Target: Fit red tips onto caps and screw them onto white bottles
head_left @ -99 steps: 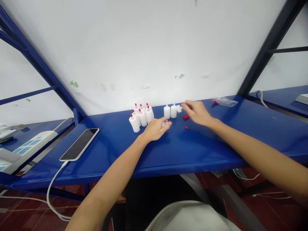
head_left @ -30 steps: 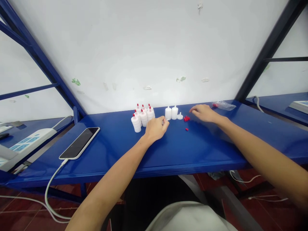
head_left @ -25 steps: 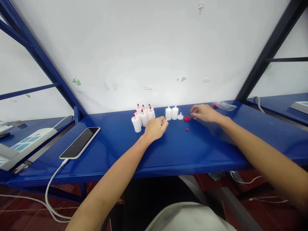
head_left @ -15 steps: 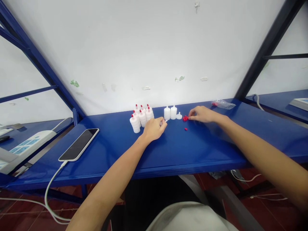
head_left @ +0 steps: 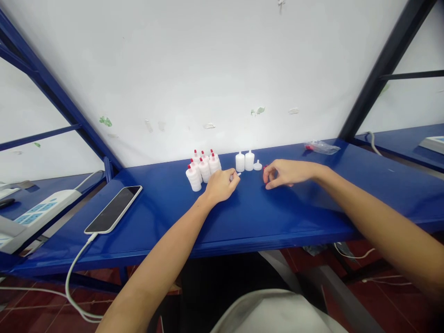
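My left hand [head_left: 222, 186] is closed in a pinch, with a small white nozzle cap [head_left: 239, 174] poking out at the fingertips. My right hand [head_left: 282, 173] curls its thumb and index finger together over the table, where a single red tip lay; what is between them is hidden. Just behind those fingers, a bit of the red tip pile [head_left: 265, 167] shows. Two white bottles [head_left: 244, 162] stand upright between my hands, and a loose white nozzle cap [head_left: 257, 165] sits beside them. Left of these, several white bottles with red tips [head_left: 204, 170] are grouped, partly behind my left hand.
A phone [head_left: 114, 209] with a white cable plugged in lies on the left of the blue table [head_left: 222, 231]. At the back right is a clear plastic bag [head_left: 322, 147] with something red inside. A power strip [head_left: 45, 217] rests beyond the left frame post.
My right hand has moved from the red tip pile toward the front, over the single red tip, which is now out of sight. My left hand has stayed in place.
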`<state>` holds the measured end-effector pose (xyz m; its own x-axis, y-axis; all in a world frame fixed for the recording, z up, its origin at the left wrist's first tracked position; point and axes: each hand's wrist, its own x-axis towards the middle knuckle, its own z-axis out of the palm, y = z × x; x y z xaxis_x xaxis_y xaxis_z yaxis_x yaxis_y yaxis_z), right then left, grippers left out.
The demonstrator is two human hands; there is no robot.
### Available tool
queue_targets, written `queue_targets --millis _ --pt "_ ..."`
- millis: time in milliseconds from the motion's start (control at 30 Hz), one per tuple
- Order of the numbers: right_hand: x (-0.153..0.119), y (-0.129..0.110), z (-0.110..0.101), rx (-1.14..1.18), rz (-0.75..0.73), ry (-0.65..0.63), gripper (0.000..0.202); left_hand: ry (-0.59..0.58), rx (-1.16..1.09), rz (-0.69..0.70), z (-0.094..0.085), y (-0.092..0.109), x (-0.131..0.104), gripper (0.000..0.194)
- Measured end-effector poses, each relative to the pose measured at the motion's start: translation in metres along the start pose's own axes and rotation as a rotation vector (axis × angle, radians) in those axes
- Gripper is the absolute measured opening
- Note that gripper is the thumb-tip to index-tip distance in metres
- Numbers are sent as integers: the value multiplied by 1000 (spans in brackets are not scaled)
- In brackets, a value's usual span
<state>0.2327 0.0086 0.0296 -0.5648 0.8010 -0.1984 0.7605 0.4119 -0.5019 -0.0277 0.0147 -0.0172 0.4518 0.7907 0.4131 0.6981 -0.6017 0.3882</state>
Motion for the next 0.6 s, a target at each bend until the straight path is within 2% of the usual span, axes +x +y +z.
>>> queue_targets --millis 67,133,200,267,400,600 --pt "0 -2 2 24 9 -26 26 -4 -3 6 0 0 0 29" --pt "2 0 1 42 0 2 22 -5 -3 13 -1 0 1 29" --pt "4 7 -2 58 -20 95 19 -5 1 22 -1 1 0 29" --pt "6 16 -8 43 -14 241 18 -11 5 29 -1 1 0 29" --pt "9 34 -15 -83 79 490 21 -22 2 36 -2 2 -1 30" --pt "13 44 -16 -221 145 638 23 -28 -9 37 -2 2 -1 29"
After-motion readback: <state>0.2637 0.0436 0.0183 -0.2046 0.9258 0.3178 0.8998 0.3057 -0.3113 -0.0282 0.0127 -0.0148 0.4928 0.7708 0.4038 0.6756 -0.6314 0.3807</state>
